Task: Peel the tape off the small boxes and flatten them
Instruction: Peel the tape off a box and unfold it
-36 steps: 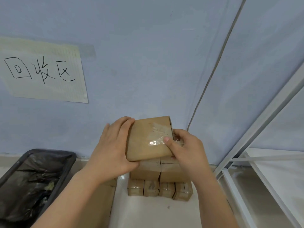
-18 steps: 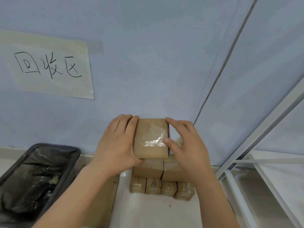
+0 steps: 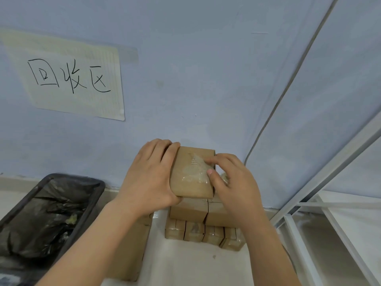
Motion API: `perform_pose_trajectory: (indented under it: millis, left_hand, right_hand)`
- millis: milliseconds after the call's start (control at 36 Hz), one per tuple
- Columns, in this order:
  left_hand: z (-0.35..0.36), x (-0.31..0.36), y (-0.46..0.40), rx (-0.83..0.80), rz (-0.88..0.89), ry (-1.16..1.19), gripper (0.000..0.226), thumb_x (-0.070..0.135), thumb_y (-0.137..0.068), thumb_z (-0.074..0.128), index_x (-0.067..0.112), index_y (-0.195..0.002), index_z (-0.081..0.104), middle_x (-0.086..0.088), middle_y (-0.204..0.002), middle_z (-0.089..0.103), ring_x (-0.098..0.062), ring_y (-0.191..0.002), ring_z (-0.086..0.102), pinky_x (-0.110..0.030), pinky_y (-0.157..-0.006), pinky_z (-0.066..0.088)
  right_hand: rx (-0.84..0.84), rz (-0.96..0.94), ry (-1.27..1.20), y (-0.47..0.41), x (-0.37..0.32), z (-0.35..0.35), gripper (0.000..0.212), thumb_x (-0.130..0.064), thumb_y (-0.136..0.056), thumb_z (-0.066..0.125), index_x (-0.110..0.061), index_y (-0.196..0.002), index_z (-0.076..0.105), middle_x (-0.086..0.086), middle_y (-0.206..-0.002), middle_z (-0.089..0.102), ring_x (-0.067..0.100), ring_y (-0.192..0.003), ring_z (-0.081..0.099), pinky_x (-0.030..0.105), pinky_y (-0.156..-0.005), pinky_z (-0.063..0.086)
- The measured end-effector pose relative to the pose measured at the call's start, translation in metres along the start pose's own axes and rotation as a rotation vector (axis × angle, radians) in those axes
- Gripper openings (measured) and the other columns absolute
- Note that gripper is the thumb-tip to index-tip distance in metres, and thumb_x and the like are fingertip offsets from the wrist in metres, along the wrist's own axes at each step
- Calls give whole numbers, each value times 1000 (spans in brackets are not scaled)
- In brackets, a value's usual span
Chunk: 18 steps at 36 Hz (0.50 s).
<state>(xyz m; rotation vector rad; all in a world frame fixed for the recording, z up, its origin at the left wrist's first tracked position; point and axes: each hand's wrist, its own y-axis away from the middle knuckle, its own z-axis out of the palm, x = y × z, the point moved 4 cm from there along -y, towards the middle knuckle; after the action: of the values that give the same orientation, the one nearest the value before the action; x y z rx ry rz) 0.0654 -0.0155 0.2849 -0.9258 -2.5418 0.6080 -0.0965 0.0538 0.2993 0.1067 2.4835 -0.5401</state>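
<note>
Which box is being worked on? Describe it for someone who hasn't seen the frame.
Below the handwritten wall sign, right of the black bin, brown boxes are stacked. The held box is above them, gripped by the left hand. Only it is lifted, with the right hand at its clear tape.

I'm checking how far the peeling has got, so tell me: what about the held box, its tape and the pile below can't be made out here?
All in the head view:
- Tape edge: clear film, right hand covers it; lifted or stuck, cannot tell.
- Held box left side: behind left hand fingers.
- Stacked boxes: upper row partly behind both hands; count uncertain.
- Bin: cut off by left edge; contents too dark.
</note>
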Motion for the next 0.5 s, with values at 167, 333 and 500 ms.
perform_pose_trajectory:
  millis: [167,333,500]
  left_hand:
    - [0,0,0,-5,-4,-9,101,52,-44,74,6,-130,46,-7,-122,51,-23,-116,39,-38,-98,39]
    - [-1,2,-1,23,-13,2,97,51,-47,69,4,-129,46,-9,-122,51,-26,-116,40,-39,-99,39]
    - [-1,-1,0,19,-42,16,101,55,-46,68,3,-129,47,-10,-123,51,-24,-117,39,-36,-100,37]
  right_hand:
    - [14,5,7,1,-2,2,11,-28,-93,54,-34,-100,60,-23,-110,48,1,-94,47,7,-68,37]
    - [30,-5,55,0,-1,2,42,-33,-95,51,-35,-137,45,-26,-123,43,-10,-99,40,3,-71,33]
    - [67,-21,27,1,-3,0,26,-28,-92,57,-33,-117,63,-33,-113,42,-22,-99,33,-4,-74,31]
